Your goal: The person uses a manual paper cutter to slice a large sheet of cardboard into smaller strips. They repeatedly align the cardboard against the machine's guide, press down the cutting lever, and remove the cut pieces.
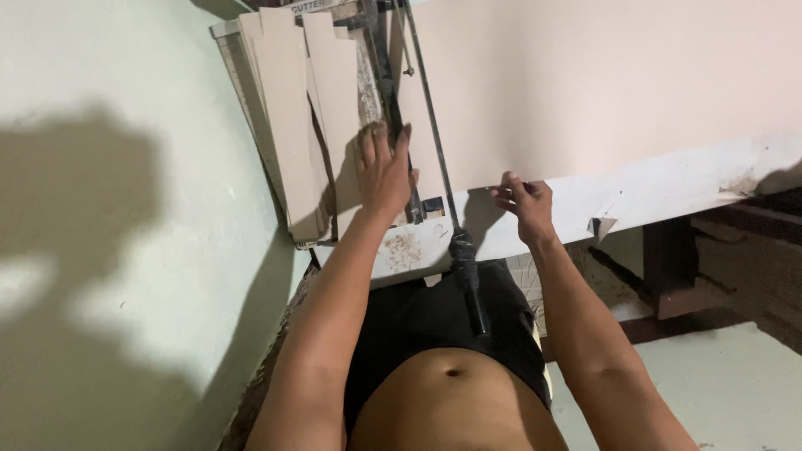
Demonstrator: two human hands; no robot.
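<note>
At the upper left of the frame, cut tile strips (288, 125) lean in a loose stack; a bump could tip them. In the middle, my left hand (383, 171) lies flat and open beside the cutter rail (426, 108), where fingers could get pinched. My right hand (525, 205) pinches the near edge of the big tile (601, 83) on the table (668, 192). If it slips, the tile could crack.

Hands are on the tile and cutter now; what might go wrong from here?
1. The left hand lies flat right beside the cutter rail; fingers might get pinched there.
2. The right hand grips only the near edge of the large tile, so it may shift.
3. The cut strips lean loosely at the left and might slide.
</note>
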